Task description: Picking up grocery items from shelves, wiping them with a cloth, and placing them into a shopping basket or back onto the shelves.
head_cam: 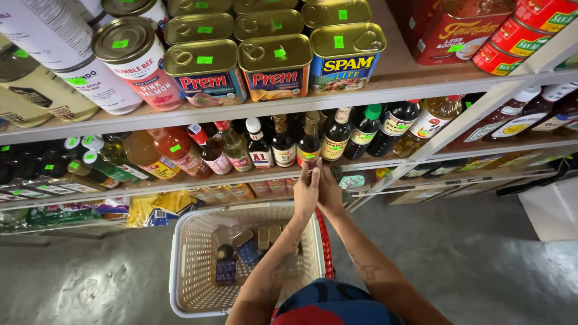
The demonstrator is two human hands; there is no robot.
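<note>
Both forearms reach up over the cream basket — left hand and right hand meet side by side, fingers cupped around the base of a dark bottle. It stands upright on the middle shelf, directly above the fingertips.

bottle base hidden by hands, basket contents blurred
</note>
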